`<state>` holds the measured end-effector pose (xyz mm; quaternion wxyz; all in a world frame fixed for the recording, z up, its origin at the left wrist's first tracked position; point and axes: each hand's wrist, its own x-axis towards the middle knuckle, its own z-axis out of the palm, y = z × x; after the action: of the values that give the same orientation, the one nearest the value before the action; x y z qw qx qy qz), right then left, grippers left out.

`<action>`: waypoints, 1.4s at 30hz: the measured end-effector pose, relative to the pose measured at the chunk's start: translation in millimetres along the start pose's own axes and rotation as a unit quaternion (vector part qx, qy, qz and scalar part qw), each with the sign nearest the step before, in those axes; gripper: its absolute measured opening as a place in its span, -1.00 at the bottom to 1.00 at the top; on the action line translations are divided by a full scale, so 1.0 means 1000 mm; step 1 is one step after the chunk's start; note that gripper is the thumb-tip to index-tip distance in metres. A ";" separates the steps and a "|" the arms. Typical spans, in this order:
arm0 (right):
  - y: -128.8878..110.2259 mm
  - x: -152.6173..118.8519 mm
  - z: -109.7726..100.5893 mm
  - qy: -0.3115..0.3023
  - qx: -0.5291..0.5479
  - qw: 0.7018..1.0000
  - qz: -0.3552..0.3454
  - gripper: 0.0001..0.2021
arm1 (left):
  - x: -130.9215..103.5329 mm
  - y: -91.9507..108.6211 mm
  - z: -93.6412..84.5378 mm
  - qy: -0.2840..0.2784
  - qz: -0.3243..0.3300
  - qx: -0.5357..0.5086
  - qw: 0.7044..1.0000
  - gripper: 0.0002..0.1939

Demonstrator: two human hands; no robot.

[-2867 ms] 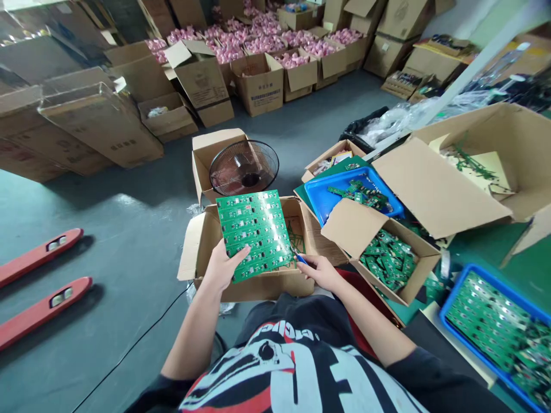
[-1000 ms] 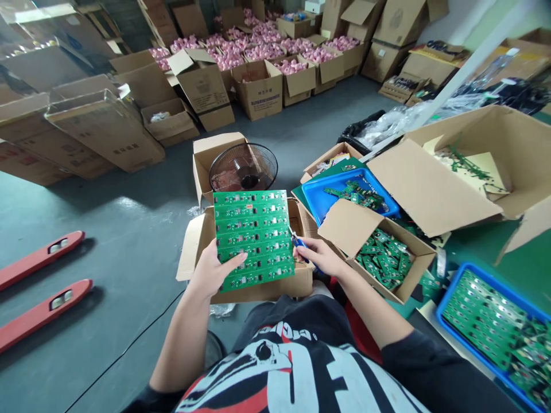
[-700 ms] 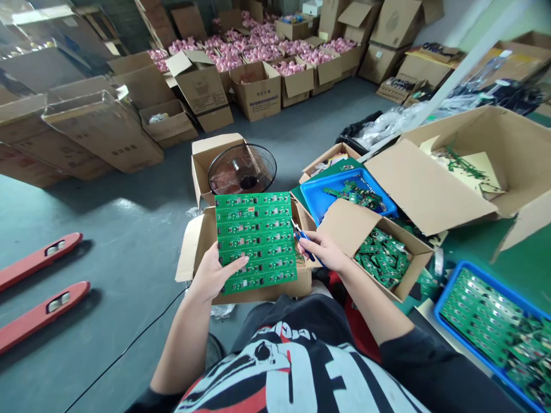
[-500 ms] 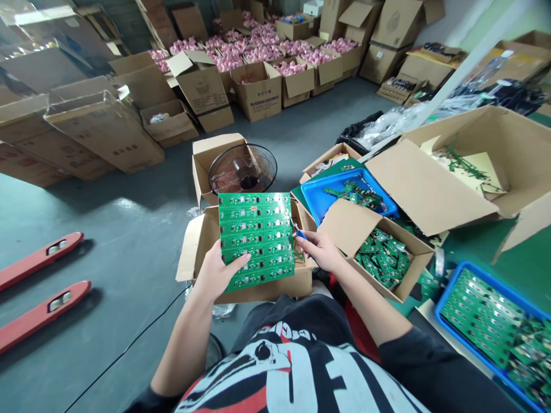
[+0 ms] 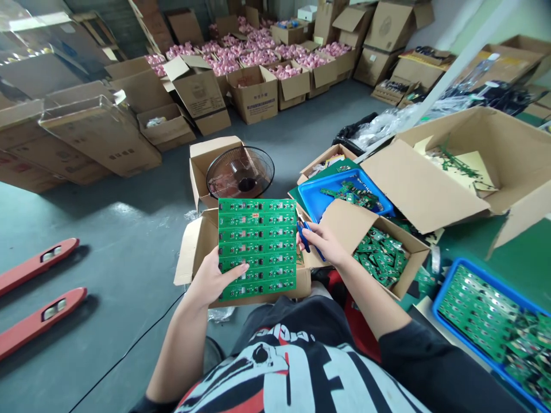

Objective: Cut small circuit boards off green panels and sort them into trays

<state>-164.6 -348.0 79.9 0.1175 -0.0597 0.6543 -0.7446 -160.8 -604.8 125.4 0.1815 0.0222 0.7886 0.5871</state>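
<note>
A green circuit board panel point(image 5: 258, 246), divided into several horizontal strips with small parts on them, is held up in front of me. My left hand point(image 5: 219, 275) grips its left side, thumb lying over the front face. In my right hand point(image 5: 321, 244) is a pair of blue-handled pliers or cutters point(image 5: 306, 234); the exact kind is hard to make out. Their metal jaws point up along the panel's right edge near its upper corner; I cannot tell whether they touch it. Below the panel stands an open cardboard box point(image 5: 189, 246), its inside mostly hidden.
A fan cage point(image 5: 240, 172) sits in a box ahead. To the right are a blue tray point(image 5: 310, 198) with board pieces, a carton point(image 5: 413, 264) of small boards, and another blue tray point(image 5: 443, 287) with panels. Red pallet-jack forks point(image 5: 38, 264) and a black cable point(image 5: 129, 347) lie left.
The pliers have turned and show more of their blue handles beside the panel's right edge. The panel sits slightly lower and straighter, still in my left hand.
</note>
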 end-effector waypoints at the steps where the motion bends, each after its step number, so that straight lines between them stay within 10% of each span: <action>1: -0.002 0.000 0.000 0.005 0.007 1.000 0.004 -0.63 | 0.000 -0.001 0.000 -0.001 -0.002 -0.005 1.000 -0.40; 17: 0.020 0.014 0.006 0.134 -0.129 0.983 -0.011 -0.57 | -0.003 0.017 0.019 0.130 0.017 0.145 0.981 -0.62; 25: 0.010 -0.005 0.005 -0.036 0.000 0.999 -0.008 -0.61 | -0.006 0.003 0.007 0.097 -0.023 -0.023 0.995 -0.41; 42: 0.008 -0.012 0.000 -0.046 -0.014 0.999 0.025 -0.63 | -0.004 0.007 0.006 0.093 -0.021 -0.061 0.994 -0.39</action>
<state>-152.4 -345.5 72.8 0.1657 -0.0793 0.6597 -0.7287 -156.1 -598.1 131.7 0.1207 -0.0599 0.7651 0.6297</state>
